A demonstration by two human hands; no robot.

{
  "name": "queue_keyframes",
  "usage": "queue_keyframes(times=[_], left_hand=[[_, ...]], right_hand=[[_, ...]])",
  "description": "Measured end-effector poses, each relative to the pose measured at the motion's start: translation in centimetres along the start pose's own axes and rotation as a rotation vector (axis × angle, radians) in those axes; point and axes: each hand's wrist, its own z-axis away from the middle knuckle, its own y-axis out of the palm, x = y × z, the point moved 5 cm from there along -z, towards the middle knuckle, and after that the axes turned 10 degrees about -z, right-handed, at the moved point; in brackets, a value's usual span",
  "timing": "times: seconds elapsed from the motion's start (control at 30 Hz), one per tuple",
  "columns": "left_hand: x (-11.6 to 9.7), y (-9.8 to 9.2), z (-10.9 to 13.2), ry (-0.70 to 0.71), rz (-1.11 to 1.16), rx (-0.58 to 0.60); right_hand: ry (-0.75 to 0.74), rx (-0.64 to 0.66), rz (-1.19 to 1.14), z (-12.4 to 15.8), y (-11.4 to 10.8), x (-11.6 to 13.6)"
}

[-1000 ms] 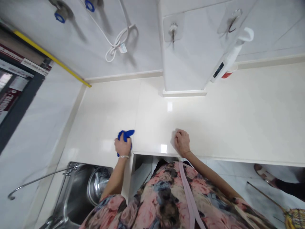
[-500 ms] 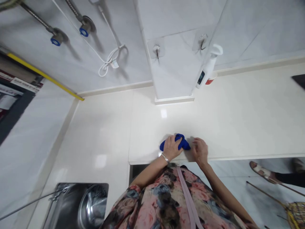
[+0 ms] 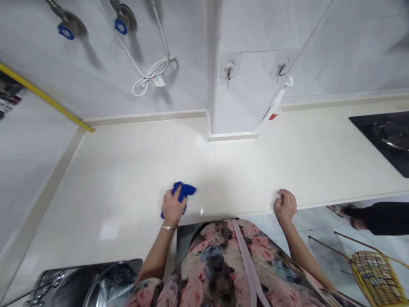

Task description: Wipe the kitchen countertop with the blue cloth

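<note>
Blue cloth [image 3: 181,192] is bunched under the left hand [image 3: 172,207], which is closed over it and pressed down on the cream countertop [image 3: 128,170], near the front edge. Part of the cloth is left showing beyond the fingers, toward the wall. A thin bracelet [image 3: 166,227] is worn on that wrist.

The right hand [image 3: 285,205] is set at the counter's front edge, well apart from the cloth, with its fingers curled in loosely; nothing is seen held in it, though the inside of the hand is hidden from this angle.

A white spray bottle [image 3: 275,103] with a red band is stood at the back of the counter, leaning beside the tiled pillar [image 3: 236,102]. Two hooks [image 3: 228,67] are fixed on the pillar face. A coiled white cord [image 3: 150,76] is hung on the wall to the left, below two blue-ringed pipe fittings [image 3: 120,25]. A black hob [image 3: 386,138] is set into the counter at the far right. A steel sink [image 3: 89,283] with a bowl in it is seen at the lower left, with what is probably a tap beside it, blurred at the frame edge. A woven yellow object [image 3: 370,273] is laid on the floor at the lower right, and another person's dark trouser leg and sandalled foot [image 3: 361,212] are seen past the counter edge.
</note>
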Motion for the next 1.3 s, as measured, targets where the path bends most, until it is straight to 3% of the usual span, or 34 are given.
queue_keyframes(times=[0.13, 0.27, 0.4, 0.47, 0.53, 0.63, 0.77, 1.03, 1.1, 1.17, 1.3], left_hand=[[12.1, -2.7, -0.8, -0.452, -0.076, -0.065], [20.4, -4.3, -2.8, -0.749, -0.102, -0.108], [26.5, -4.1, -5.7, -0.879, -0.103, -0.046], [28.6, -3.7, -6.7, -0.933, -0.101, -0.024], [29.8, -3.4, -7.1, -0.972, -0.108, -0.035], [30.0, -3.1, -7.2, -0.960, -0.117, -0.050], [29.4, -3.5, -6.9, -1.015, -0.170, -0.026], [27.6, -4.7, -9.1, -0.895, -0.107, -0.035], [25.2, -4.6, -10.9, -0.850, -0.103, -0.045], [21.4, -4.3, -13.4, -0.764, -0.115, -0.051], [10.6, -3.0, -19.0, -0.478, -0.151, -0.049]], right_hand=[[-0.024, 0.011, 0.008, -0.1, 0.1, -0.5], [-0.059, 0.044, 0.015, -0.5, 0.4, -1.2], [-0.103, 0.139, -0.003, -2.1, 0.2, -2.9], [0.018, 0.114, 0.046, -3.2, -0.4, -4.6], [0.210, -0.010, 0.131, -3.8, -1.2, -6.2], [0.381, -0.180, 0.206, -3.7, -1.6, -7.1], [0.425, -0.262, 0.246, -2.6, -0.7, -6.5], [0.420, -0.285, 0.266, -2.0, -0.7, -5.9], [0.428, -0.275, 0.268, -1.9, -0.8, -5.7], [0.426, -0.266, 0.272, -1.8, -0.8, -5.4], [0.365, -0.239, 0.243, -1.7, -0.8, -5.3]])
